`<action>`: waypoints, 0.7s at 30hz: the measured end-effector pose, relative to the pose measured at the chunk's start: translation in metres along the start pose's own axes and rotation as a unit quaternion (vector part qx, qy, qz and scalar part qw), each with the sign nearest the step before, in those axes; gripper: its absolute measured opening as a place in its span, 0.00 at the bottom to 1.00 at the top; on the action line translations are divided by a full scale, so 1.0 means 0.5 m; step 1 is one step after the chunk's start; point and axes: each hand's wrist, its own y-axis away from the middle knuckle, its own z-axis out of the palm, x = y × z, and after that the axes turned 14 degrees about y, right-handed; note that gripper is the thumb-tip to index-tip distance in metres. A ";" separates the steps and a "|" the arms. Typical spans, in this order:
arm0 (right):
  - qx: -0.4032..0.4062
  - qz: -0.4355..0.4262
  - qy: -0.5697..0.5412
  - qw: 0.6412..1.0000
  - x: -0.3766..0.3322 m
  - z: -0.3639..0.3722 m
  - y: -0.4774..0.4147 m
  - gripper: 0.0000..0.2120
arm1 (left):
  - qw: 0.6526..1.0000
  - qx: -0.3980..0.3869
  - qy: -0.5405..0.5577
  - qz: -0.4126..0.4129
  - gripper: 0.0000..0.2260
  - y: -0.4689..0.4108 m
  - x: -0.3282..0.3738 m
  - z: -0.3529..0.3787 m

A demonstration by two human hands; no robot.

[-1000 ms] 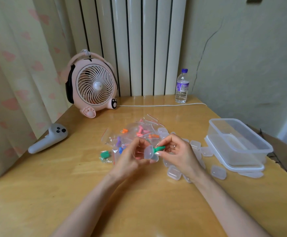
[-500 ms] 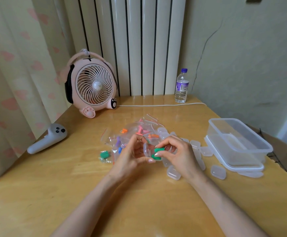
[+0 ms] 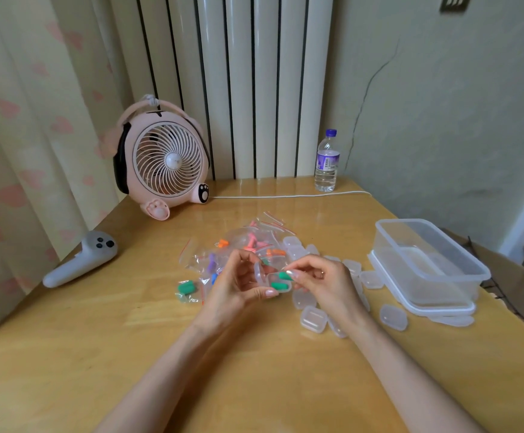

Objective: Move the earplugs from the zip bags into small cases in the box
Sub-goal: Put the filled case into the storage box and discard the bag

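Note:
My left hand holds a small clear case with its lid open, above the table's middle. Two green earplugs lie in the case. The fingertips of my right hand pinch the upper green earplug at the case's rim. Behind my hands lies a pile of zip bags with orange, pink, purple and blue earplugs. One bag with green earplugs lies to the left. Several empty small cases are scattered to the right. The clear box stands at the right on its lid.
A pink desk fan stands at the back left, with its white cord running along the back of the table. A water bottle stands at the back by the radiator. A grey controller lies near the left table edge.
A second green earplug has gone into the open case. My right hand still pinches it at the rim. Both hands have stayed over the same spot.

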 end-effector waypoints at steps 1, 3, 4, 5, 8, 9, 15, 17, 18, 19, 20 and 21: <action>-0.003 0.000 0.000 1.000 0.000 0.001 0.000 0.08 | 1.000 0.000 0.000 0.001 0.19 0.000 0.000 0.001; 0.002 -0.013 0.025 1.000 0.002 0.004 0.000 0.07 | 1.000 -0.004 0.007 -0.001 0.19 0.002 0.000 0.004; 0.009 -0.022 0.039 0.999 0.003 0.006 0.000 0.08 | 1.000 -0.008 0.010 -0.004 0.19 0.003 0.002 0.006; 0.017 -0.031 0.049 0.998 0.003 0.008 0.000 0.09 | 1.000 -0.009 0.010 -0.007 0.20 0.003 0.002 0.007; 0.035 -0.045 0.063 0.996 0.000 0.013 -0.002 0.12 | 1.000 -0.017 0.009 -0.013 0.21 0.004 0.003 0.008; 0.036 -0.048 0.067 0.996 -0.001 0.015 -0.002 0.12 | 1.000 -0.019 0.009 -0.015 0.21 0.004 0.002 0.008; 0.043 -0.052 0.061 0.996 0.000 0.024 -0.002 0.11 | 1.000 -0.021 -0.003 -0.010 0.21 0.002 0.002 0.012; 0.047 -0.056 0.091 0.993 0.003 0.025 -0.004 0.12 | 1.000 -0.017 0.001 -0.005 0.20 0.003 0.004 0.014; 0.051 -0.059 0.098 0.992 0.006 0.024 -0.006 0.12 | 1.000 -0.015 0.004 -0.003 0.20 0.004 0.005 0.015; 0.054 -0.061 0.093 0.992 0.008 0.023 -0.007 0.12 | 1.000 -0.016 0.006 -0.003 0.20 0.004 0.006 0.015; 0.051 -0.058 0.075 0.994 0.008 0.020 -0.006 0.11 | 1.000 -0.015 0.003 -0.004 0.20 0.004 0.006 0.015; 0.044 -0.050 0.046 0.997 0.005 0.017 -0.005 0.08 | 1.000 -0.014 -0.007 -0.003 0.21 0.003 0.005 0.014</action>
